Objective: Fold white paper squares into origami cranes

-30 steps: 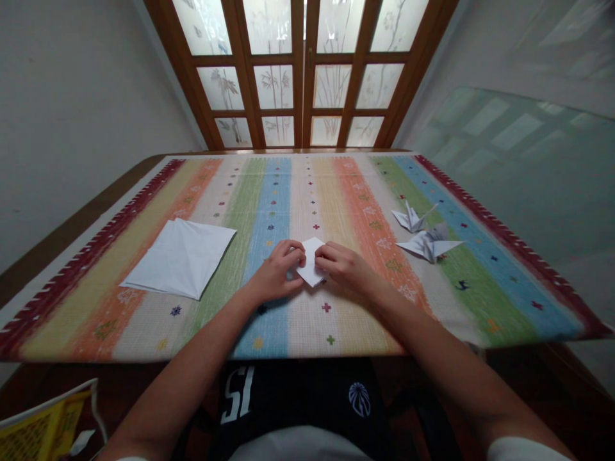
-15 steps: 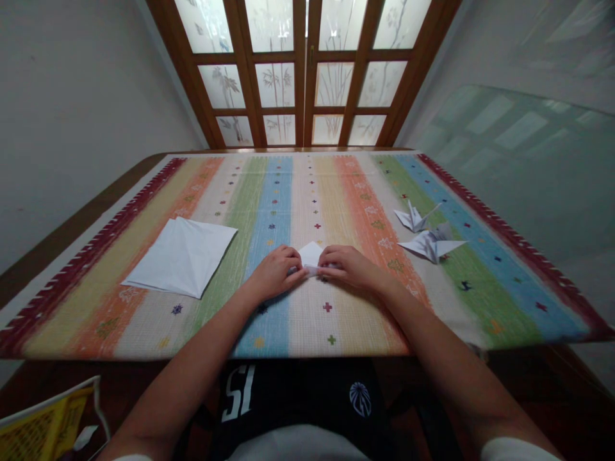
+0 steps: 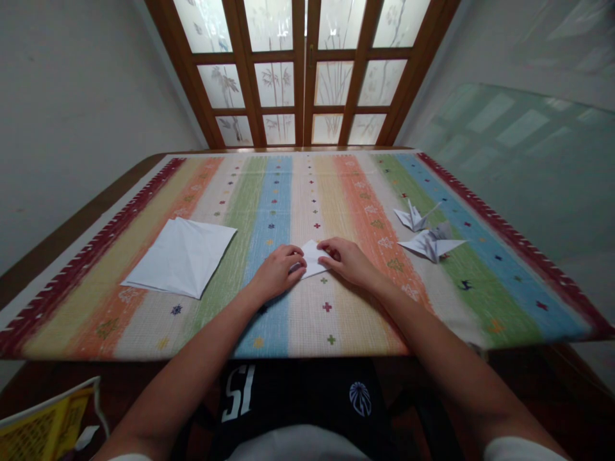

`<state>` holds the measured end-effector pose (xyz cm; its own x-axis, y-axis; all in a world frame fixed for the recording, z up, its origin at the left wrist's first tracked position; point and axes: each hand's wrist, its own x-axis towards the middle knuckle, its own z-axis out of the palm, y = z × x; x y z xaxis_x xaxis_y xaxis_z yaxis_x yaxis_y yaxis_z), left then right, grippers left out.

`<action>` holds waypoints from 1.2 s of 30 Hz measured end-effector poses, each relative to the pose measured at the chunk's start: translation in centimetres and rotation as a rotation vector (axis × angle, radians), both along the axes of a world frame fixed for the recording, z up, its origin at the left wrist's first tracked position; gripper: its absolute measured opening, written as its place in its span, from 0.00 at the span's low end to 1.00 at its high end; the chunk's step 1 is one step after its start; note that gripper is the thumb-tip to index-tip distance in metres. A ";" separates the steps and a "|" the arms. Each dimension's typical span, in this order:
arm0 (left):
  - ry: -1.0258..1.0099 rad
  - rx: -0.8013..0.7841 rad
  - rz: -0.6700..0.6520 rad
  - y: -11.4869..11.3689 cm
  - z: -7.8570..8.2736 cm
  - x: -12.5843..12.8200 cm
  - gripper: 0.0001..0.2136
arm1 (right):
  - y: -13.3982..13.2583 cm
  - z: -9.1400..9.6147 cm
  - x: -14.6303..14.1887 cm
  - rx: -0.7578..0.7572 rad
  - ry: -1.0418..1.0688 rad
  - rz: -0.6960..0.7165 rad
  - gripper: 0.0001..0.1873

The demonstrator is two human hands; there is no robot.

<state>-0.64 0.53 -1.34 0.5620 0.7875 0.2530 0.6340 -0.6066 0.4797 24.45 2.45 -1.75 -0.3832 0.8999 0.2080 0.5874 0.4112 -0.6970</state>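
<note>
A small folded sheet of white paper (image 3: 312,259) lies on the striped cloth between my hands. My left hand (image 3: 280,272) grips its left side, with thumb and curled fingers together. At its upper right edge, my right hand (image 3: 348,260) pinches the paper between thumb and fingers. Parts of both paper edges are hidden under my fingers. To the left rests a stack of larger white paper sheets (image 3: 180,256) with crease lines. Two folded paper cranes, one nearer (image 3: 432,244) and one farther back (image 3: 412,218), sit to the right.
The striped tablecloth (image 3: 144,320) covers the table in front of me. Wooden doors with glass panes (image 3: 305,83) stand behind it. A yellow basket (image 3: 45,426) is at the lower left, below the table edge. A glass panel (image 3: 528,173) leans at the right wall.
The paper has turned, and its lower edge now slants up to the right. My right hand has shifted slightly up and holds its upper right part; the left stays nearly in place.
</note>
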 end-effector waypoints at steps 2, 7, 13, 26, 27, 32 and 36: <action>0.005 -0.009 0.006 0.1 -0.1 0.1 0.07 | 0.1 -0.1 -0.2 -0.020 0.037 -0.011 0.11; 0.018 -0.020 0.039 0.1 0.1 0.3 0.04 | 0.3 -0.1 -0.5 -0.035 0.092 -0.054 0.19; -0.083 -0.061 0.140 -0.2 0.0 0.4 0.24 | 0.0 0.7 -0.4 0.025 0.013 0.068 0.10; 0.046 -0.018 0.064 -0.1 -0.1 0.4 0.11 | -0.2 1.0 0.2 -0.017 -0.036 0.133 0.05; 0.050 -0.021 0.062 -0.1 -0.1 0.4 0.11 | -0.2 1.0 0.2 -0.031 -0.040 0.132 0.05; 0.026 -0.030 0.037 -0.2 0.0 0.3 0.12 | -0.2 1.1 0.2 -0.048 -0.057 0.135 0.05; -0.077 -0.088 0.130 -0.2 0.0 0.3 0.12 | -0.3 1.2 0.2 -0.030 -0.052 0.109 0.04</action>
<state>-0.35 0.33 -1.30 0.4351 0.8735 0.2184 0.6637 -0.4751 0.5778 24.60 2.19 -0.60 -0.4889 0.8578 0.1588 0.5758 0.4540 -0.6799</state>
